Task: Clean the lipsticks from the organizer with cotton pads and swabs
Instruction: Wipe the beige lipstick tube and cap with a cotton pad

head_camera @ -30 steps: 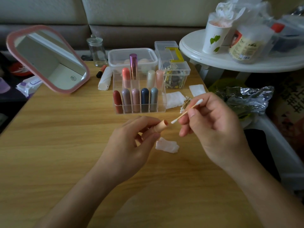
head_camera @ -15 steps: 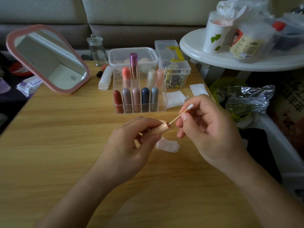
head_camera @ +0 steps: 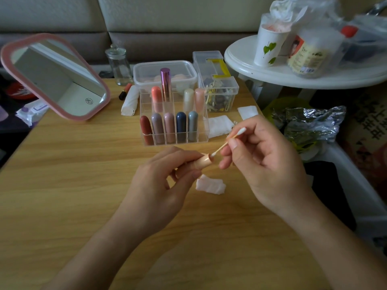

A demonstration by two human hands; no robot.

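Woodgrain table (head_camera: pixel 62 206), cylindrical lipstick (head_camera: pixel 202 162), cotton swab (head_camera: pixel 222 146)

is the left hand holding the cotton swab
No, the right hand pinches the cotton swab, while the left hand holds a peach lipstick tube.

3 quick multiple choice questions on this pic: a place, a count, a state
1. Where does the crumpled cotton pad lie?
A. on the mirror
B. on the white table
C. on the wooden table, by the left hand

2. How many lipsticks stand in the organizer's front row?
A. five
B. three
C. eight

3. What is the right hand doing?
A. resting open
B. pinching a cotton swab
C. gripping a tissue

Answers: 1 C, it rests on wood by that hand; 2 A, red, mauve, pink, navy, grey; 3 B, its tip meets the peach lipstick in the left hand.
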